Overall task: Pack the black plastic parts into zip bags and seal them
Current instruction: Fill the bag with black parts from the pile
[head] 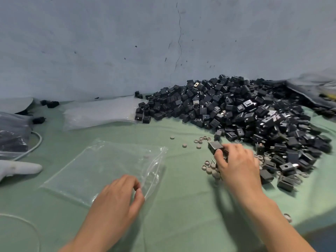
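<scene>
Head view: to load cleanly, the zip bag's (pixel 101 168) mouth should be lifted and spread before the black part (pixel 215 146) comes across. The left hand (pixel 118 195) curls thumb and fingers, seemingly pinching the bag's near edge. Right of the bag, the right hand (pixel 236 164) grips that part, with the pile of black parts (pixel 236 110) beyond.

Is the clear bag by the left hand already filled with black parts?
No, the clear bag lies flat, with nothing black inside it.
</scene>
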`<action>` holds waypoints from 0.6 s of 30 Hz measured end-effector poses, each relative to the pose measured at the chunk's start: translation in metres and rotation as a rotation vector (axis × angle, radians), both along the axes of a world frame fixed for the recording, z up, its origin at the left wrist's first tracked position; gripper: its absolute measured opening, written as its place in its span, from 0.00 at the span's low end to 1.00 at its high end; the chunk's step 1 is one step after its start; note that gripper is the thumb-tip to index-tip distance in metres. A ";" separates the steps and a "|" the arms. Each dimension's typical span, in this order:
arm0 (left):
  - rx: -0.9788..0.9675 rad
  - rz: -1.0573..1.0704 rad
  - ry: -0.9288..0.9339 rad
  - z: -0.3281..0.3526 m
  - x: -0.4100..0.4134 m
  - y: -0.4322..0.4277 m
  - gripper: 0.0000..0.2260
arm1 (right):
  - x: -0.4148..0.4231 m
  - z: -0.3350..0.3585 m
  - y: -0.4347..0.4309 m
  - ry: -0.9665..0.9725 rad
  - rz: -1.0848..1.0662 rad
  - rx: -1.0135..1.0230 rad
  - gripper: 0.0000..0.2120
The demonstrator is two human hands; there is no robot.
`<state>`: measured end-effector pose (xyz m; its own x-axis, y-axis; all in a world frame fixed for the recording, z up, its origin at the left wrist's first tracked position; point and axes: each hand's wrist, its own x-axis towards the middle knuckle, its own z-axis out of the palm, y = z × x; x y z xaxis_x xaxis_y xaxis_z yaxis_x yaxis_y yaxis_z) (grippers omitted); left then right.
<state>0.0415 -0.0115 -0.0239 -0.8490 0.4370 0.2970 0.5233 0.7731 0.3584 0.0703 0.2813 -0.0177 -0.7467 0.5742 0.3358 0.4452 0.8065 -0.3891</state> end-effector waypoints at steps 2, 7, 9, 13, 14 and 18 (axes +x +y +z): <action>-0.009 -0.007 -0.010 0.000 -0.002 0.000 0.03 | 0.006 -0.007 0.015 -0.003 -0.032 -0.032 0.19; -0.033 0.005 -0.020 -0.003 -0.002 0.002 0.03 | -0.001 -0.018 0.029 -0.174 0.082 -0.083 0.14; -0.040 0.009 -0.020 -0.004 -0.001 0.002 0.05 | -0.002 -0.018 0.033 -0.150 0.104 -0.135 0.12; -0.058 0.015 -0.022 -0.004 -0.004 -0.001 0.04 | 0.004 -0.024 0.035 -0.112 0.243 -0.089 0.19; -0.062 0.019 -0.024 -0.004 -0.004 -0.002 0.04 | 0.005 -0.024 0.035 -0.126 0.280 -0.066 0.21; -0.071 0.038 -0.024 -0.003 -0.005 0.001 0.05 | 0.004 -0.023 0.033 -0.208 0.323 -0.017 0.19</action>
